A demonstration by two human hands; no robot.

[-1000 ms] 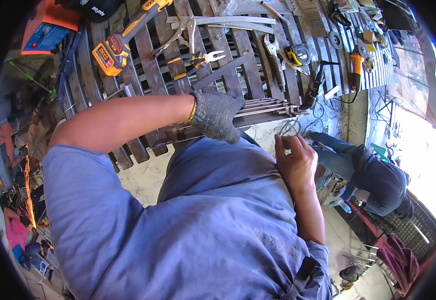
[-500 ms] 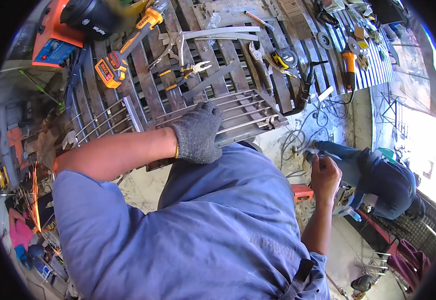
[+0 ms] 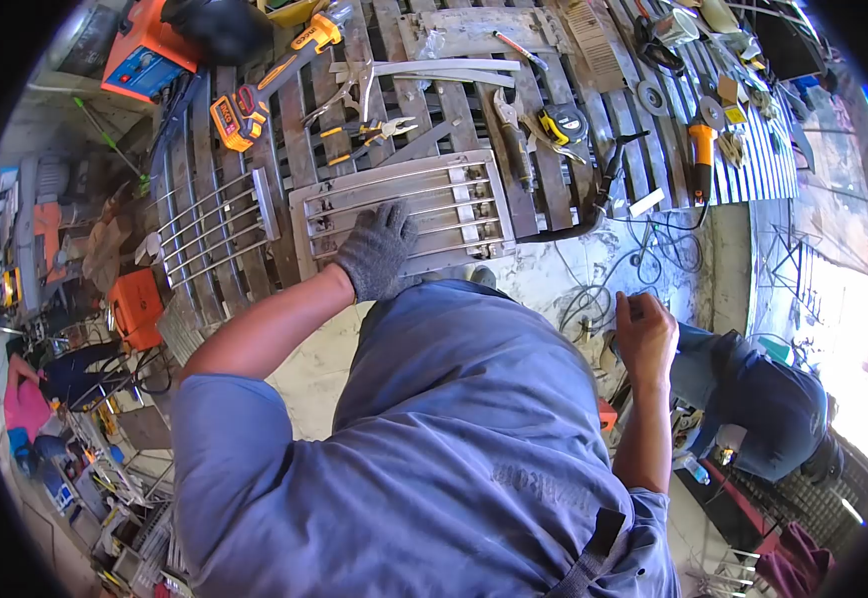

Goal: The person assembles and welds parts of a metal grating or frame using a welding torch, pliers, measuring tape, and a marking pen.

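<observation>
A rectangular metal frame with several thin bars (image 3: 424,204) lies flat on the near edge of the slatted metal bench. My left hand (image 3: 379,249), in a dark grey knitted glove, rests on the frame's lower left part with its fingers laid flat over the bars. My bare right hand (image 3: 648,337) is raised off to the right, away from the bench. Its fingers are curled closed, and whatever they may hold is hidden. Left of the frame sits a smaller rack of bars (image 3: 217,231). Pliers (image 3: 384,135) lie just behind the frame.
On the bench are a yellow cordless tool (image 3: 270,85), a tape measure (image 3: 562,125), locking pliers (image 3: 514,135) and an angle grinder (image 3: 701,159). Cables (image 3: 633,254) trail over the floor at right. A bent-over person (image 3: 763,399) is at right; another person (image 3: 30,399) is at far left.
The barred frame has gone from tilted to flat on the bench. My left hand's curled grip has loosened into fingers laid over it. Sparks at far left are gone.
</observation>
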